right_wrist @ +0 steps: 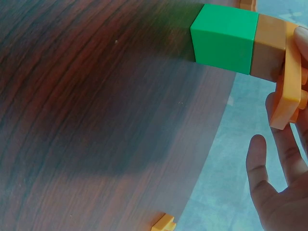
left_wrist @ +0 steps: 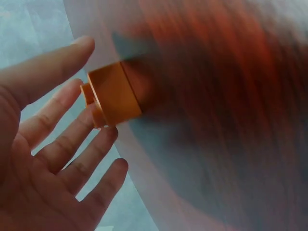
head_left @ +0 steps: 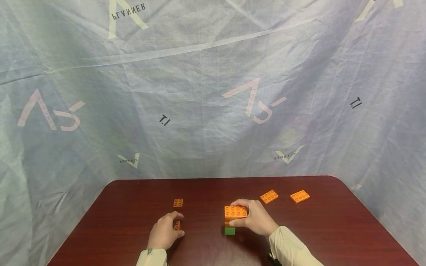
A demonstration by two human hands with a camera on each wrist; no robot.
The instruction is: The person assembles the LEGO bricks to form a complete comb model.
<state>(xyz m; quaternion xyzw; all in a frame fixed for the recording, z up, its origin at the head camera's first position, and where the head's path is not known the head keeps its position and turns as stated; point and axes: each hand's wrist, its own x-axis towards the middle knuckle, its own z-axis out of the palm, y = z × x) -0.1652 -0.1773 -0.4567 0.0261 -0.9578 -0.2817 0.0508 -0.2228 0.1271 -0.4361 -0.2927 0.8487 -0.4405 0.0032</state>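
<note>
My left hand (head_left: 165, 231) is spread around an orange brick (head_left: 177, 225) on the table. In the left wrist view this orange brick (left_wrist: 111, 95) shows its studs toward the palm, with a gap between thumb and brick. My right hand (head_left: 257, 218) holds a flat orange brick (head_left: 235, 211) by thumb and fingers. This flat orange brick (right_wrist: 287, 84) sits at the top of a small stack, over a brownish-orange brick (right_wrist: 268, 45) and a green brick (right_wrist: 225, 38) at the bottom. It juts out to one side of the stack.
Another orange brick (head_left: 178, 202) stands behind my left hand. Two flat orange bricks, one nearer (head_left: 269, 197) and one farther right (head_left: 300, 196), lie beyond my right hand. The dark red table (head_left: 116, 221) ends at a hanging grey cloth (head_left: 199, 147).
</note>
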